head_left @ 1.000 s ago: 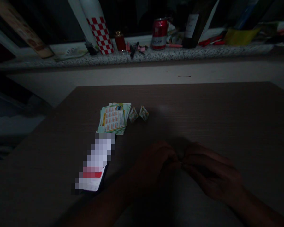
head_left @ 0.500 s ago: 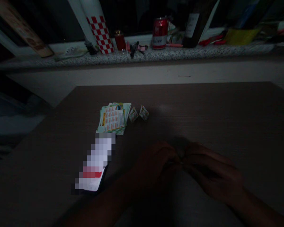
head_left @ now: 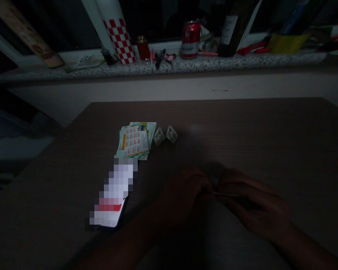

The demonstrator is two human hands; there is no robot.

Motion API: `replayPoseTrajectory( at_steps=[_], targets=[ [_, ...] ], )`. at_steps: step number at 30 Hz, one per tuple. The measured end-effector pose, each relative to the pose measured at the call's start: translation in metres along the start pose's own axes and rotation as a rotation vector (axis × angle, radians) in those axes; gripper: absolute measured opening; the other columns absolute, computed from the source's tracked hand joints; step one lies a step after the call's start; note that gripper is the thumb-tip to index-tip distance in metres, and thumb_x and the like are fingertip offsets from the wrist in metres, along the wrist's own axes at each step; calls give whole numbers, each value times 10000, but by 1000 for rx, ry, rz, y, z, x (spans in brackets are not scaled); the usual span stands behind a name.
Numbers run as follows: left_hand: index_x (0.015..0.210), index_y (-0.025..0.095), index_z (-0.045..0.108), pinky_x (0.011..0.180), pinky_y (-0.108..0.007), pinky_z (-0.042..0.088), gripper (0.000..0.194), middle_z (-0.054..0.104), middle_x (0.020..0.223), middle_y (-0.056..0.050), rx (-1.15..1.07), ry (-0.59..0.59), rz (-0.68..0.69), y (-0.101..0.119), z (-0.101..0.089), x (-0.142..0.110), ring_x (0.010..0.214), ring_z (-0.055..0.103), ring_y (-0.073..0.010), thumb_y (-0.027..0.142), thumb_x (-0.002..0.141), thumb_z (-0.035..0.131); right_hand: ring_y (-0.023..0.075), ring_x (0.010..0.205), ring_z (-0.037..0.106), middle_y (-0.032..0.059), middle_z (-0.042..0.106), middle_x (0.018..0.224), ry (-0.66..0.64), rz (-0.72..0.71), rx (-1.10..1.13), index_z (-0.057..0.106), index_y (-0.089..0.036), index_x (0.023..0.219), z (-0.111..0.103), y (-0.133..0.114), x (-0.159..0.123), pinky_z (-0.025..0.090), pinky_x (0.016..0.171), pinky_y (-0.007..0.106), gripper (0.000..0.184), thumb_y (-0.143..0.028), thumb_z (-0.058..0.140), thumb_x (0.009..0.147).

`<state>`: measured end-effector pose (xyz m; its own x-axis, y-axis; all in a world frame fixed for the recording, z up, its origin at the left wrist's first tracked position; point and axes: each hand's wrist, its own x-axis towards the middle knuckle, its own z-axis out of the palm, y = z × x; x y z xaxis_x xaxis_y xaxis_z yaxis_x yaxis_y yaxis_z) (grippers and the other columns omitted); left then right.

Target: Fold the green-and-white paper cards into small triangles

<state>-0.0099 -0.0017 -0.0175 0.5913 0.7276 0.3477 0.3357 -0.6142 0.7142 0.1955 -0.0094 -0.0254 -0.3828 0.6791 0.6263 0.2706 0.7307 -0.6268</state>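
In the dim light, my left hand (head_left: 190, 191) and my right hand (head_left: 252, 204) meet over the table, fingertips nearly touching. Both pinch a thin piece of paper (head_left: 227, 194), seen edge-on as a pale line; most of it is hidden by the fingers. Beyond and left of my hands, two small folded paper pieces, a left one (head_left: 159, 137) and a right one (head_left: 171, 134), stand side by side. Beside them lies a stack of printed green-and-white tickets (head_left: 133, 141).
A phone (head_left: 112, 202) with a lit, blurred screen lies left of my hands on the wooden table (head_left: 256, 131). Along the stone windowsill (head_left: 214, 65) behind stand a red can (head_left: 190, 39), a dark bottle (head_left: 228, 33), a red-and-white checkered container (head_left: 119, 39) and small clutter.
More of the paper's pale edge now shows between my hands, stretching toward the right hand. My fingers have shifted slightly; everything else stays put.
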Motion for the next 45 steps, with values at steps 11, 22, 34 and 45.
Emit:
replayPoseTrajectory(
  at_steps=[11, 22, 34, 45],
  targets=[
    [917, 158, 487, 769, -286, 427, 35, 550, 928, -57, 62, -25, 18, 4, -1, 4, 861, 507, -160, 152, 914, 453, 184, 740, 661, 40, 691, 774, 50, -2, -10, 674, -165, 914, 3, 1, 3, 557, 665, 336, 226, -12, 660, 749],
    [932, 172, 472, 799, -278, 426, 54, 539, 951, -47, 10, 12, 17, 1, -2, 1, 891, 514, -152, 155, 892, 505, 199, 740, 663, 48, 693, 776, 62, 2, -3, 671, -170, 928, 0, -1, 3, 555, 666, 352, 253, -4, 665, 737],
    [937, 168, 482, 809, -295, 442, 25, 546, 958, -61, 19, -8, 20, 4, -1, 2, 902, 518, -162, 168, 915, 469, 202, 733, 658, 58, 698, 773, 56, -17, 16, 672, -165, 932, 2, -1, 4, 551, 652, 364, 246, -4, 649, 748],
    [970, 166, 478, 832, -316, 447, 76, 553, 995, -74, 18, -35, 42, 4, -2, 2, 935, 519, -176, 148, 897, 488, 211, 740, 663, 43, 687, 778, 36, 23, 52, 642, -194, 954, 2, -1, 1, 551, 643, 371, 286, -1, 641, 743]
  ],
)
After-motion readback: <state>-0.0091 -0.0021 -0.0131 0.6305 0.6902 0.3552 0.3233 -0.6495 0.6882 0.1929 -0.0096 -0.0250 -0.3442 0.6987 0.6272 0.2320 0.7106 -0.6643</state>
